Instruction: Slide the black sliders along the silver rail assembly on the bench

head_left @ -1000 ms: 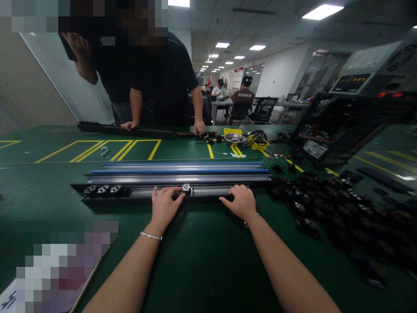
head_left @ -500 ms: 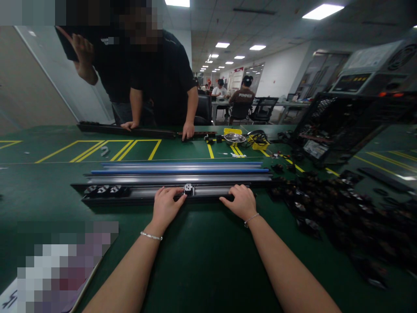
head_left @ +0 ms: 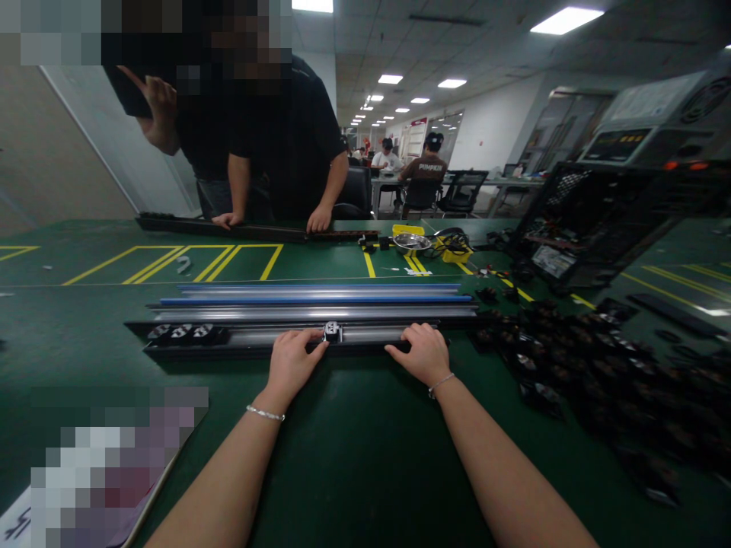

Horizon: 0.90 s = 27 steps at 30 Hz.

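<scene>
A long black rail [head_left: 371,335] with a silvery inner channel lies across the table in front of me. In its channel sits a small black block with white markings [head_left: 331,331]. My left hand [head_left: 293,358] pinches that block at its left side between thumb and index finger. Farther right, my right hand [head_left: 426,354] grips the rail, thumb at the near edge and fingers over the far edge. Several similar blocks [head_left: 181,332] stand in the rail's left end. Behind it lie another dark-edged rail [head_left: 308,313] and a blue-edged rail [head_left: 314,299].
A pile of black parts [head_left: 571,365] spreads over the right side of the green table [head_left: 354,457]. Beyond are a metal bowl [head_left: 412,241], an open computer case [head_left: 563,228] and yellow tape lines. Co-workers opposite handle a long black rail [head_left: 263,230]. A blurred-out sheet [head_left: 114,479] lies lower left.
My left hand and the block have shifted very slightly right along the rail. My right hand stays put. Across the table, one co-worker's hand moved left along their rail; a raised hand shifted right.
</scene>
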Tool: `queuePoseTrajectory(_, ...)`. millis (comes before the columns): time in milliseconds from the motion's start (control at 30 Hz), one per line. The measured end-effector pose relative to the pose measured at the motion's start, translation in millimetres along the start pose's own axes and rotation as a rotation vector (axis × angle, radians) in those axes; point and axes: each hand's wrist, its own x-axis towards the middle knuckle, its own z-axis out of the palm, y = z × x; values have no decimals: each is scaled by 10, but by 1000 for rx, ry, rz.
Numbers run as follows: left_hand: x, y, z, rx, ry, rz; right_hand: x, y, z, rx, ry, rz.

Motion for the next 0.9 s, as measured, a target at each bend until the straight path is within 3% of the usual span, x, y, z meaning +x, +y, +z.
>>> queuePoseTrajectory(900, -1, -5, 10, 6, -34, 32, -4, 8, 12, 2, 9, -1)
